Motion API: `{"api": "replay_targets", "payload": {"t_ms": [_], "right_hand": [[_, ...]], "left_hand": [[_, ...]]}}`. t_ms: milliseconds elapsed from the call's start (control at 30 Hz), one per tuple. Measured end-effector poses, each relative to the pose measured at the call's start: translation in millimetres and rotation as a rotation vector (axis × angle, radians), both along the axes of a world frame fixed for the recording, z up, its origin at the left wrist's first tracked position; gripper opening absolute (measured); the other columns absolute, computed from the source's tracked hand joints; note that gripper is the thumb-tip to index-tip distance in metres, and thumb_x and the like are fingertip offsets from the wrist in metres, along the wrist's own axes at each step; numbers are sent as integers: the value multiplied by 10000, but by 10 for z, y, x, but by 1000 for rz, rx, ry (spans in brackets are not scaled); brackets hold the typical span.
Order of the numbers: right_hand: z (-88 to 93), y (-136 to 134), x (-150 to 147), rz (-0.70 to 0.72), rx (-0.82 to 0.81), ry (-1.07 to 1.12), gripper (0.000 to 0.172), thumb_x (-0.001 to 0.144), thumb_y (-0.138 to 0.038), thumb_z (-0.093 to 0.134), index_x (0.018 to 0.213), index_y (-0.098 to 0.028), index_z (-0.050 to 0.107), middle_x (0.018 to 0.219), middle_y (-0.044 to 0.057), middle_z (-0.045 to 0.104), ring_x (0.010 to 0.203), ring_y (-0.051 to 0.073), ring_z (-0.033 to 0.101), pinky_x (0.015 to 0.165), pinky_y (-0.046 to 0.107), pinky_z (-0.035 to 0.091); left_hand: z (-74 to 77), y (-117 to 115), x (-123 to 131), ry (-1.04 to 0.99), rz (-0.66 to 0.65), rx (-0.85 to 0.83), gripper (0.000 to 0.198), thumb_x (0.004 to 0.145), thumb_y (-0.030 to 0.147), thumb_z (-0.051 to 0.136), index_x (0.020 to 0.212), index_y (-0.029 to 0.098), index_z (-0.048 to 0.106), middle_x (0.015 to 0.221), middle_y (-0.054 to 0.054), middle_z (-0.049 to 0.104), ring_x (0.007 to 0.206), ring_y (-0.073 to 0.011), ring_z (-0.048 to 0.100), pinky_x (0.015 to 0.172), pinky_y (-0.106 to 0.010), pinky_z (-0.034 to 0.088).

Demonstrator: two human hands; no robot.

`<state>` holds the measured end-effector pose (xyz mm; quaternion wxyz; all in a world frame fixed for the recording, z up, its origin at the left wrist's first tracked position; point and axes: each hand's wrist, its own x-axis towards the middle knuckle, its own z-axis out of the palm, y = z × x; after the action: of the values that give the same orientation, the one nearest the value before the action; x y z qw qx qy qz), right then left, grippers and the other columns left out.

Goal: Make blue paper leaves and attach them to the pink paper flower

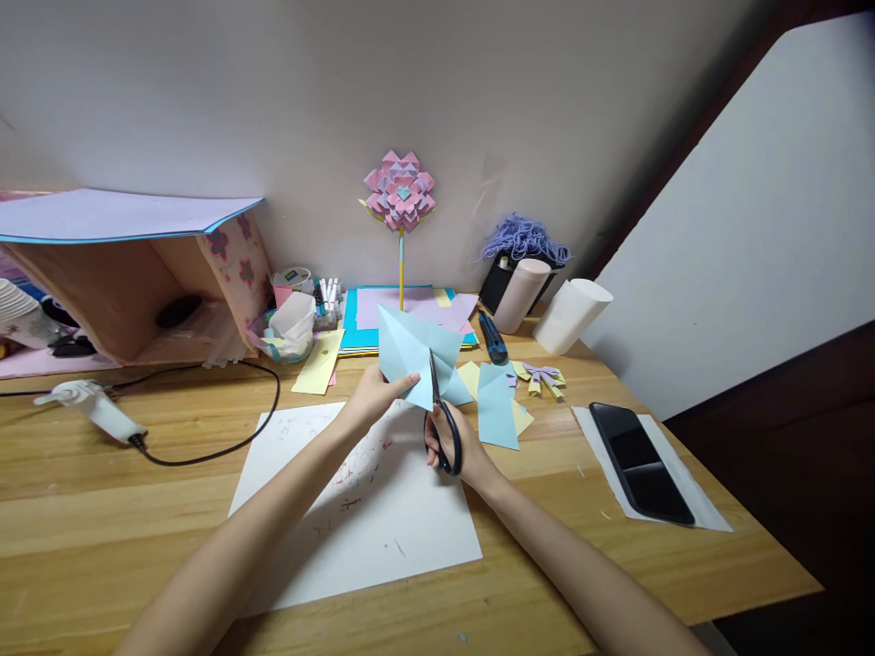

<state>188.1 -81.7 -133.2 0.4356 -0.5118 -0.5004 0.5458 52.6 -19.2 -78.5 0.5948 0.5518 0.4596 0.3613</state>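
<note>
My left hand point(380, 394) pinches the lower left edge of a light blue sheet of paper point(403, 342), which has fold creases and is held up above the table. In my right hand point(459, 437) is a pair of black-handled scissors point(448, 437), fingers through the loops. The scissor blades point upward across the blue paper, by a cut edge at its lower side. Below both hands lies a white sheet point(383, 519) with reddish and dark marks. To the right, a light blue paper rectangle point(497, 415) rests on yellow scraps.
A paper flower point(401, 191) stands behind, above stacked coloured paper point(362, 319). At right are a utility knife point(492, 337), paper rolls point(572, 314) and a phone point(641, 463). A glue gun point(102, 410) with its cable, a box point(236, 264) and a plastic tub point(291, 328) are at left.
</note>
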Motion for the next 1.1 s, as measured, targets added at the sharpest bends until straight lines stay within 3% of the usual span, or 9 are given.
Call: {"api": "replay_targets", "payload": {"t_ms": [233,367,567,867,1100], "right_hand": [[23,-3,-18,-14,-62,56,600,624,-787,377,728,-196,381,399,-111,344,289,82,459,286,161,339],[-5,-11,-23,75,-125,99,678,538,-854,315,705,-199,370,380,-109,350,305,99,474,308,182,357],[12,-39,-7,157,-192,183,700,526,-866,277,713,-199,379,392,-97,375,334,110,491,345,196,369],[16,-35,87,168,-144,182,654,631,-815,246,753,-193,408,425,-89,386,375,111,508,416,225,418],[2,-22,77,125,-129,189,652,633,-817,242,729,-192,401,419,-85,389,370,114,508,424,230,420]], "left_hand": [[-21,61,-25,64,126,76,391,641,433,628,826,88,615,892,-104,667,780,-204,595,670,-280,441],[-56,117,-70,108,193,176,358,659,438,602,795,106,614,854,-69,665,764,-191,584,648,-257,426],[-12,146,-119,180,140,251,303,673,417,586,739,122,614,718,-29,647,666,-167,563,579,-228,400],[215,70,-178,302,3,173,231,662,372,599,673,142,621,603,-4,612,544,-142,528,503,-216,360],[180,58,-159,294,-44,122,277,661,400,595,747,138,625,713,-35,650,624,-165,565,528,-227,384]]}}
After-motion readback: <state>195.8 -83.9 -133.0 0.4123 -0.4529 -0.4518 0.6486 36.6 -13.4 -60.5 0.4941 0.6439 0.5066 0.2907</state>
